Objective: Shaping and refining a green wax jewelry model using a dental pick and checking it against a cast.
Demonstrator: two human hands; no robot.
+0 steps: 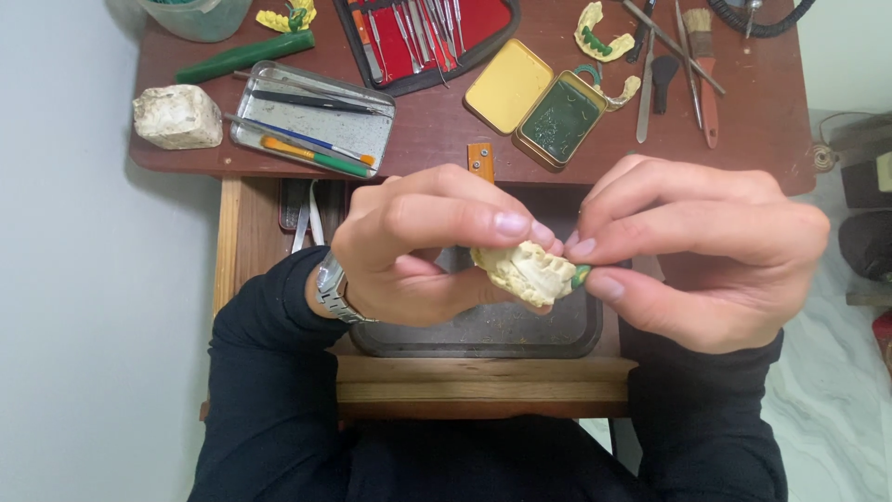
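A cream dental cast [525,271] sits between both hands, held in the air above a dark tray [483,335] that lies on a wooden shelf [483,376] just below the desk's near edge. The left hand [418,246] pinches the cast from its side, thumb under and fingers curled over the top; a metal watch [332,288] circles that wrist. The right hand [697,251] closes on the cast's other end, where a small bit of green wax [581,274] shows between its fingertips. Both sleeves are dark. On the reddish desk [437,130] beyond, an open yellow tin [539,102] holding green wax lies near the middle of the near edge. Toward the left edge are a metal tray [311,116] of tools, a white plaster block [178,116] and a green stick [243,58]. At the far edge a red case [423,37] holds metal instruments. Toward the right corner lie another cast [599,37] with green wax, a brush [703,56] and several long tools [648,93].
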